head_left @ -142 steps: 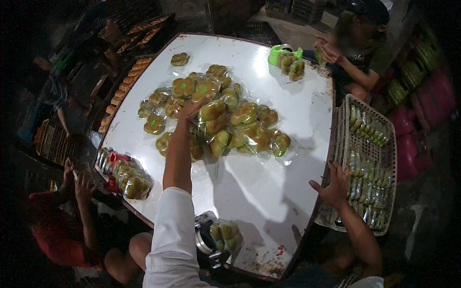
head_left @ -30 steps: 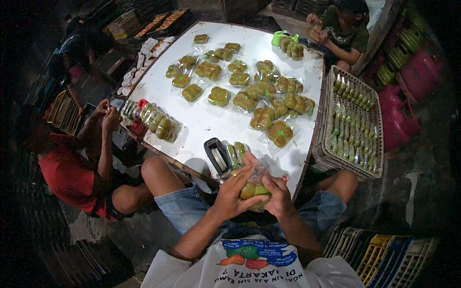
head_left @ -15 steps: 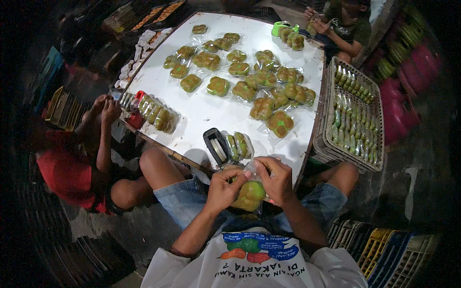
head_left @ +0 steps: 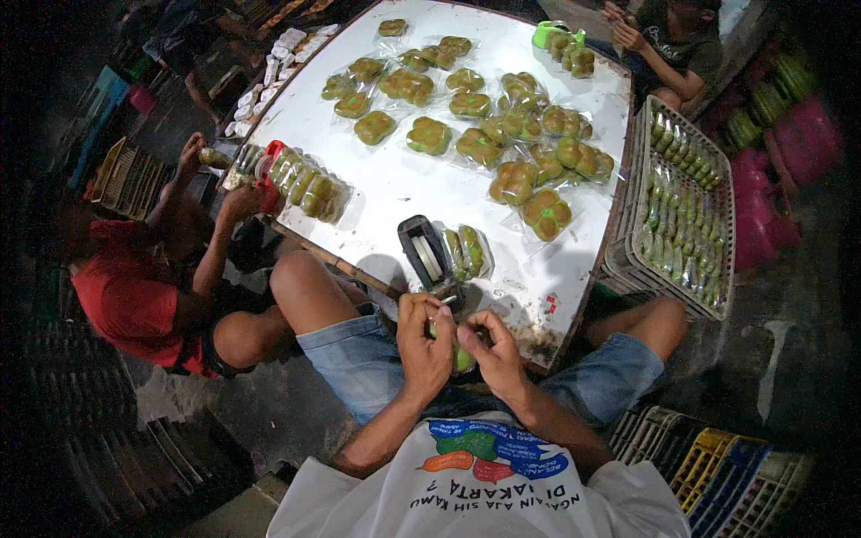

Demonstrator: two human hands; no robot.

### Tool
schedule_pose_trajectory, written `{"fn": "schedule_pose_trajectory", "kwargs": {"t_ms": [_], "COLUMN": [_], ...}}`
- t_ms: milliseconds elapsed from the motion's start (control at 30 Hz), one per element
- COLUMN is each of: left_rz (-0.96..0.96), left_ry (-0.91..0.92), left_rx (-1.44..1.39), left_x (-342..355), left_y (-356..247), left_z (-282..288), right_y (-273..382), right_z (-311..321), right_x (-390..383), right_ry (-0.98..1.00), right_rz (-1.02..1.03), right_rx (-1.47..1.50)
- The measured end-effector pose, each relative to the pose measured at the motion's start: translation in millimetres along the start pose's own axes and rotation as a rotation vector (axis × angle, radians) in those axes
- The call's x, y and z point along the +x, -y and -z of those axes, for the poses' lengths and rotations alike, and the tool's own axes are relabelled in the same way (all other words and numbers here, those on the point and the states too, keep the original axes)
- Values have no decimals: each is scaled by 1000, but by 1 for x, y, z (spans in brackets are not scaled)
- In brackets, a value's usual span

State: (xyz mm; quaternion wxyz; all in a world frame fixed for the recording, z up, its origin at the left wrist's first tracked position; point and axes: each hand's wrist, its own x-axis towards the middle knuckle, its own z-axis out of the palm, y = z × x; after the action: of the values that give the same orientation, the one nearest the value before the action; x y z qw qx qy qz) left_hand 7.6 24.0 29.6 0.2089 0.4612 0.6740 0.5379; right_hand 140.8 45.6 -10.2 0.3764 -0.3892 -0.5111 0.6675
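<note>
In front of my lap, at the table's near edge, my left hand (head_left: 425, 348) is closed with its fingers bent around a clear plastic bag of green fruit (head_left: 463, 361). Only small green patches of it show between my hands. My right hand (head_left: 495, 357) presses in from the other side, thumb and fingers together at the bag. A black tape dispenser (head_left: 413, 231) with a pale roll stands just beyond my left fingers. Beside it on the right lies another bag of long green fruits (head_left: 467, 252).
Bagged brownish-green fruits (head_left: 429, 135) spread over the white table (head_left: 377, 215). A crate (head_left: 728, 229) of packed bags stands at right. At left, a person in red (head_left: 134, 291) works by a red tape dispenser (head_left: 269, 161); another person (head_left: 691, 54) sits far right, near a green dispenser (head_left: 543, 34).
My hands have turned and closed in over the bag, which showed more fully before. The person at left has moved their hands apart. The whole view has shifted slightly.
</note>
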Motion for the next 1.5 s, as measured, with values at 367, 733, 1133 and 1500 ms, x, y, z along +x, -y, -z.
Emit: {"fn": "schedule_pose_trajectory", "kwargs": {"t_ms": [367,733,1133,1500], "left_rz": [929,820,484,732], "left_ry": [-6,92,620,292], "left_rx": [-995,-938,-394,-624], "left_x": [-24,14,19,51], "left_y": [25,13,8,-16], "left_z": [16,67,28,21], "right_y": [-33,-28,96,38], "right_z": [-6,19,31,45], "right_x": [59,74,74,81], "right_ry": [-104,222,509,-118], "right_rz": [-103,-41,-200,432], "right_rx": [-53,-569,-608,-535]}}
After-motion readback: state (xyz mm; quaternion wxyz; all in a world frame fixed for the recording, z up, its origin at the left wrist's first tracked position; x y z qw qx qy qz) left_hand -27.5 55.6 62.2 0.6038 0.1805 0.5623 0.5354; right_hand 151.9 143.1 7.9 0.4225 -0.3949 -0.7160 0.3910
